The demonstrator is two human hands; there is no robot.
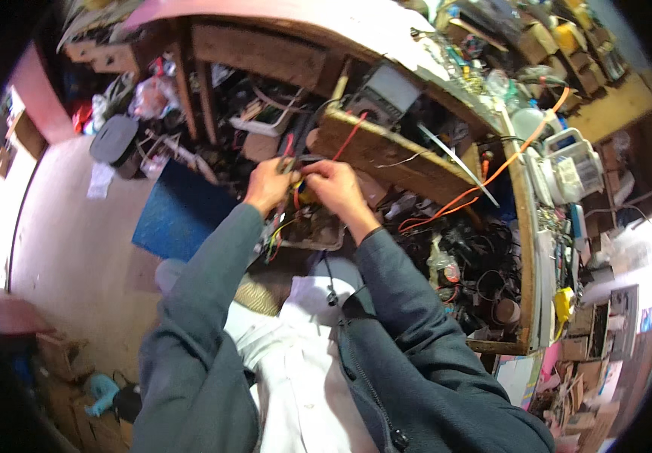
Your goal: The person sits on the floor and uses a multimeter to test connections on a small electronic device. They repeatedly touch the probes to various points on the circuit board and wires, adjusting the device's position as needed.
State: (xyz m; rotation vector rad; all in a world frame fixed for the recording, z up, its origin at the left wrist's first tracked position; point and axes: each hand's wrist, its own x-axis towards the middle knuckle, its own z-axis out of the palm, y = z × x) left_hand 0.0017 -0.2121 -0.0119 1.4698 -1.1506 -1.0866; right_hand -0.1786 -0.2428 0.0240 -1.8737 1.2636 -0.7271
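Observation:
My left hand (267,186) and my right hand (336,190) meet at the middle of the view, almost touching. Both have their fingers closed in a pinch. Between the fingertips is something small and dark, with a bit of yellow beside it, too small to make out. Just below hangs a bundle of thin coloured wires (274,240), yellow, green and red among them. A shallow tray (333,240) with jumbled parts lies under my hands, near my lap. The fingers partly hide what they grip.
A wooden board (397,155) stands right of my hands, a grey metal box (388,92) behind it. An orange cable (503,175) loops over the wooden drawer edge (526,264), above dark clutter. At left are a blue board (181,210) and a dark bin (118,143) on the floor.

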